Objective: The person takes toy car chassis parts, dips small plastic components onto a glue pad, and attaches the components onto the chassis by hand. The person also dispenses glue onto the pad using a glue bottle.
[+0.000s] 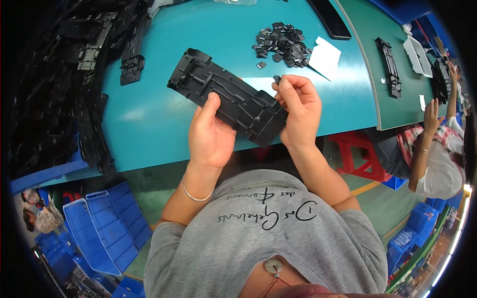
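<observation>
Left hand [212,134] grips black chassis part [218,92], thumb on top, over teal tabletop [149,119]. Right hand [302,107] pinches small dark piece [277,79], thumb to index, by chassis's right end. Beyond: loose pile of small black pieces [285,47], white sheet [325,58] just beside, black slab [330,19] further up. Black parts heaped [49,94] left. Right: green tabletop [365,39], red stool [362,156], co-worker [442,166]. Blue crates [109,226] on floor, lower left.

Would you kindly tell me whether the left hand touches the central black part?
Touching: the head view shows the left hand, thumb lying on the central black part.
</observation>
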{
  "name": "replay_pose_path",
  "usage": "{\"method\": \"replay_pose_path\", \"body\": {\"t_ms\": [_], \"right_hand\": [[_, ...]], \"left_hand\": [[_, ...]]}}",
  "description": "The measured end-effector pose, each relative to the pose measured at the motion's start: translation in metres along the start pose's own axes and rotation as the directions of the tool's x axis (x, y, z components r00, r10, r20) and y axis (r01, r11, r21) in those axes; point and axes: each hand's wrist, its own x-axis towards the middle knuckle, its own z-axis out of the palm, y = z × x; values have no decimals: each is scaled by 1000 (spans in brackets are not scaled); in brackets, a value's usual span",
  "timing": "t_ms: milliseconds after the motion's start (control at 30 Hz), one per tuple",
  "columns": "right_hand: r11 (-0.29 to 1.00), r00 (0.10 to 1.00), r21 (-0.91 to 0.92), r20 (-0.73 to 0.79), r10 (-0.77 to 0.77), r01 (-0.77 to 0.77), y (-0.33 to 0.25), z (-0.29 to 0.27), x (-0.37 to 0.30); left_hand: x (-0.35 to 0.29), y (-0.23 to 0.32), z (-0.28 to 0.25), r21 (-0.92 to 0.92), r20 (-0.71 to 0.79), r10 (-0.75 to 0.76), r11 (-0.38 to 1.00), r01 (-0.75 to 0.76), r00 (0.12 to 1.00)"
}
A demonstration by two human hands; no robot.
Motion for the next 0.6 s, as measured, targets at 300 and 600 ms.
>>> {"method": "replay_pose_path", "body": {"t_ms": [300,600], "right_hand": [[992,990,-70,101,-97,104,-6,8,-9],[865,976,-494,215,28,84,-28,-51,-39]], "left_hand": [[-21,-10,-9,16,160,-258,966,259,953],[-39,-18,-38,474,189,54,870,-139,980]]}}
